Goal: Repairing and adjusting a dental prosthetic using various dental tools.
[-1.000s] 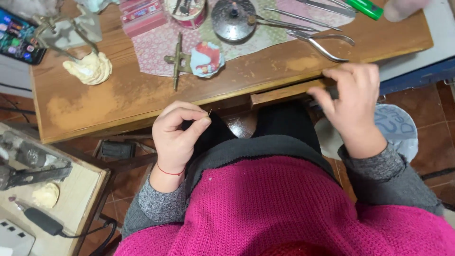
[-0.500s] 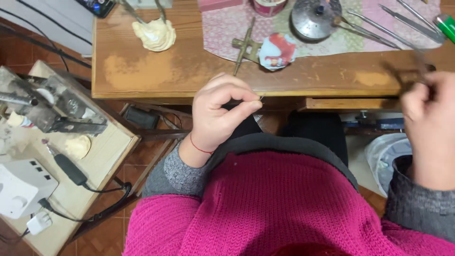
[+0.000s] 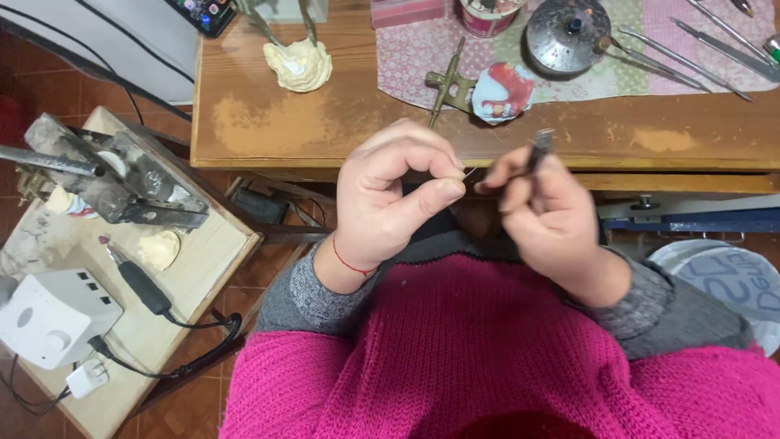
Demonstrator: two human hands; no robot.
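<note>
**Pinching a fine wire over the lap**

Holding both hands close together just below the near edge of the brown wooden workbench (image 3: 341, 122), the person works above a bright pink knitted jumper (image 3: 487, 358). The left hand (image 3: 394, 191) is curled, thumb and forefinger pressed tight on what looks like a thin silvery wire (image 3: 469, 172); it is too fine and blurred to be sure of its kind. The right hand (image 3: 548, 215) is closed around a small dark metal pliers-like tool (image 3: 538, 148), whose tip points up toward the bench edge and stands just beside the wire's free end. A thin red thread bracelet (image 3: 351, 265) circles the left wrist.

On the bench, a pink-and-white dental cast (image 3: 504, 91) rests on a pale patterned cloth (image 3: 406, 57), touching a brass-coloured metal articulator arm (image 3: 445, 83). A cream lump of plaster (image 3: 299, 63) lies well to the left, and a round grey metal lid (image 3: 567, 34) sits near the far edge. On a low side table (image 3: 203, 268), a white box-shaped power unit (image 3: 53, 317) stands near a grimy grey metal press (image 3: 122, 179).
</note>
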